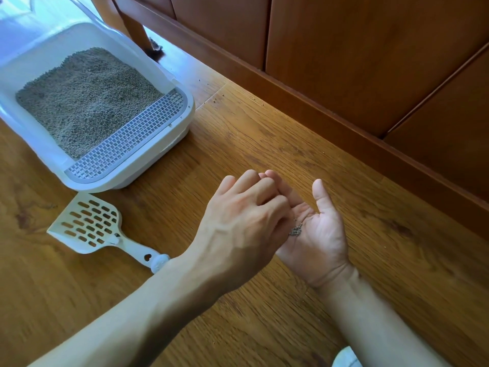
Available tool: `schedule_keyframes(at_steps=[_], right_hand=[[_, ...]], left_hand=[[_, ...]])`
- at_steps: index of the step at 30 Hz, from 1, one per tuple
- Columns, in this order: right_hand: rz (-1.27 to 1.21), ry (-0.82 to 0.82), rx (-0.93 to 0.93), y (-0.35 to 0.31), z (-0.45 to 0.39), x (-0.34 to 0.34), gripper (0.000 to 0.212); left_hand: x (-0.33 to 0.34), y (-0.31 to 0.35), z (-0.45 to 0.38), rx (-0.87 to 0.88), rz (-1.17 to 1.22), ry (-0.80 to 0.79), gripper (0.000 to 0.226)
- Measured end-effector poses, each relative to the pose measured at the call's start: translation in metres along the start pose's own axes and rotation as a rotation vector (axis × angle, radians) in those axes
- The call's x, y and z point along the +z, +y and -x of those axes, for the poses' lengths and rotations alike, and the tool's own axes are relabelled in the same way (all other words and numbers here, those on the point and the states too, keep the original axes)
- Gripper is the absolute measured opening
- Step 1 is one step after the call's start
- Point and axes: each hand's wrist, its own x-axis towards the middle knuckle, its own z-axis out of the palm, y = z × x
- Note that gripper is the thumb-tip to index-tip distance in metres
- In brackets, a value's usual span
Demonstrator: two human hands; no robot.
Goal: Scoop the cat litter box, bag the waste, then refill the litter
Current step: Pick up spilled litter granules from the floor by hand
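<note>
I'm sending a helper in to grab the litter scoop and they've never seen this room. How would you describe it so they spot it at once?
Find the white litter box on the wooden floor, beside the wood cabinets. The scoop lies flat on the floor just in front of the box's grated edge. It is the only loose tool there: a white plastic shovel with rows of oblong slots and a short handle.

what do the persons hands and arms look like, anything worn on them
Both forearms are bare up to the frame edge: no sleeves show. The left hand and right hand wear no gloves, and no rings, watch or bracelet are visible. Veins stand out on the back of the left hand; palm creases show on the right.
</note>
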Motion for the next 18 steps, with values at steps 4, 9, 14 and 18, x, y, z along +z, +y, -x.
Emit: schedule_keyframes(at_steps=[4,9,14,18], right_hand=[[-0.030,-0.001,-0.018,0.001,0.003,0.002,0.077],[-0.001,0.056,-0.046,0.000,0.003,0.009,0.077],[0.048,0.166,-0.125,0.001,0.001,0.016,0.063],[0.061,0.176,-0.151,-0.002,0.002,0.028,0.043]], left_hand=[[-0.008,0.003,0.000,-0.019,-0.048,-0.096,0.015],[-0.009,0.002,-0.002,-0.026,0.020,0.006,0.016],[-0.016,-0.005,-0.007,-0.042,0.083,0.107,0.015],[-0.026,-0.010,-0.008,-0.040,0.068,0.144,0.018]])
